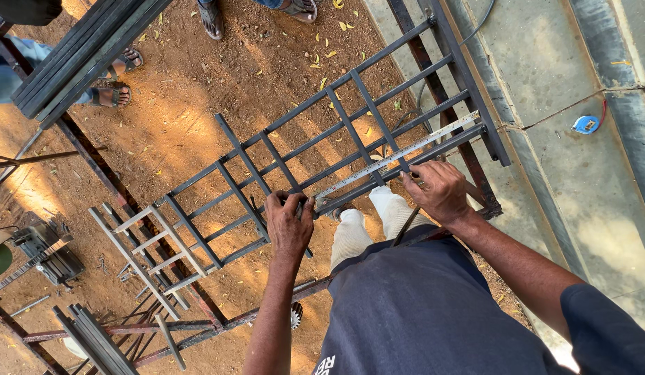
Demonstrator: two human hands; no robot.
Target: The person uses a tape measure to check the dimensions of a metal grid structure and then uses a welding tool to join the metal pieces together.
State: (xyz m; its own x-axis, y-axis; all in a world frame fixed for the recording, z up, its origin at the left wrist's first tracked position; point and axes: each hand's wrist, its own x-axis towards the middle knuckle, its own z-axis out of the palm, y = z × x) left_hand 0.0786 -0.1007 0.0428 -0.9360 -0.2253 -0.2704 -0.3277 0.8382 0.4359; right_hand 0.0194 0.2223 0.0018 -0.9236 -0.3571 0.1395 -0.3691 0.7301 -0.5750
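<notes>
While the left hand (289,223) is pinching one end of the thin metal measuring tape (399,154), the right hand (440,191) is pressing it flat, fingers spread, against the dark welded steel bar grille (350,132) under both hands. Tape looks light, springy and prone to sliding; best held at its ends. Grille looks heavy and rigid; grip its outer frame. Beyond the right hand: blue tape-measure case (586,124). Beyond the left: small pale grey grille (145,246), sandalled feet (114,94) of other people.
</notes>
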